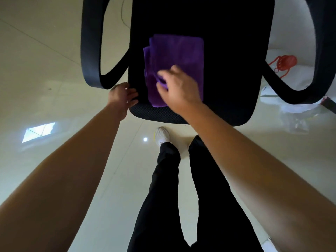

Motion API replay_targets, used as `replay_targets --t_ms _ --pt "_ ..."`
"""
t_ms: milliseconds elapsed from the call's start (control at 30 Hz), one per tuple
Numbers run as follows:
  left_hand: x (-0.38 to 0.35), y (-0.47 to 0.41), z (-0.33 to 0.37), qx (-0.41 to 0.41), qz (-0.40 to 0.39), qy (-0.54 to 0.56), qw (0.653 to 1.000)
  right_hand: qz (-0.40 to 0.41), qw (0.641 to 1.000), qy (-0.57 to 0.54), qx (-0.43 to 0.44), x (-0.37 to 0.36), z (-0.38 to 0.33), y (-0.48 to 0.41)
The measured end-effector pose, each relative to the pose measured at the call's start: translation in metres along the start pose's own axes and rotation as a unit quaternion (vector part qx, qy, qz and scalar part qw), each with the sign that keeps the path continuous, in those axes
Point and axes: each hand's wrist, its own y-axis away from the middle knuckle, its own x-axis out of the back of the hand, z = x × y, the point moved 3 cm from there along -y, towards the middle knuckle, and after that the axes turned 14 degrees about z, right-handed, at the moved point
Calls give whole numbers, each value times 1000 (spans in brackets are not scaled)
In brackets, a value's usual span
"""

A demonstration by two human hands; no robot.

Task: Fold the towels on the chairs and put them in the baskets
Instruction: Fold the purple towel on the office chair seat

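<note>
Fingers (168, 74) of right hand (179, 88) pinch folded purple towel (179, 50) on black chair (229, 79); left hand (121, 96) fingers relaxed.

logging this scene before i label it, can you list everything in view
purple towel: one, purple, folded, lying on the chair seat
chair: one, black, straight ahead, an armrest loop on each side
red plastic item: one, red, on the floor right of the chair; too small to tell what it is
plastic bags: a few, white and clear, on the floor at the right
floor: glossy cream tiles
shoe: one showing, white, below the seat's front edge
trousers: one pair, black, bottom centre
left hand: fingers straight, at the seat's left front edge
right hand: on the towel, fingers curled into a fold
</note>
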Motion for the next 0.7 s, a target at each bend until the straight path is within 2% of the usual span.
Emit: replay_targets --t_ms 67,100,133,200,267,333,367,467,533,567,633,700 --pt "6 -4 -2 -4 1 -15 1000 -183 983 -2 18 -30 -9 14" --pt "7 -4 -3 -8 1 -21 1000 -233 972 -13 21 -39 -8 19" --pt "7 -4 -3 -14 2 -29 999 -238 971 -33 19 -41 -5 23" --pt "4 -1 -3 -39 14 -61 997 -147 983 -109 -12 -35 8 25" --pt "-1 0 -3 -80 28 -106 991 2 981 -175 -77 -19 31 25" --pt "-7 0 -2 -140 35 -155 977 116 967 -162 -158 -2 62 23" --pt "-12 0 -1 -182 41 -196 963 138 957 -144 -210 4 77 21" --pt "-30 8 2 -303 73 -301 901 92 920 -142 -354 3 112 13" --pt "-44 15 7 -392 108 -336 850 33 905 -188 -380 -3 119 7" --pt "-50 17 10 -448 127 -363 807 8 908 -198 -369 -7 117 4" --pt "-69 21 20 -560 131 -424 700 -24 928 -181 -325 -16 113 0" --pt "-90 22 28 -646 61 -482 589 -21 941 -154 -300 -24 111 -3"
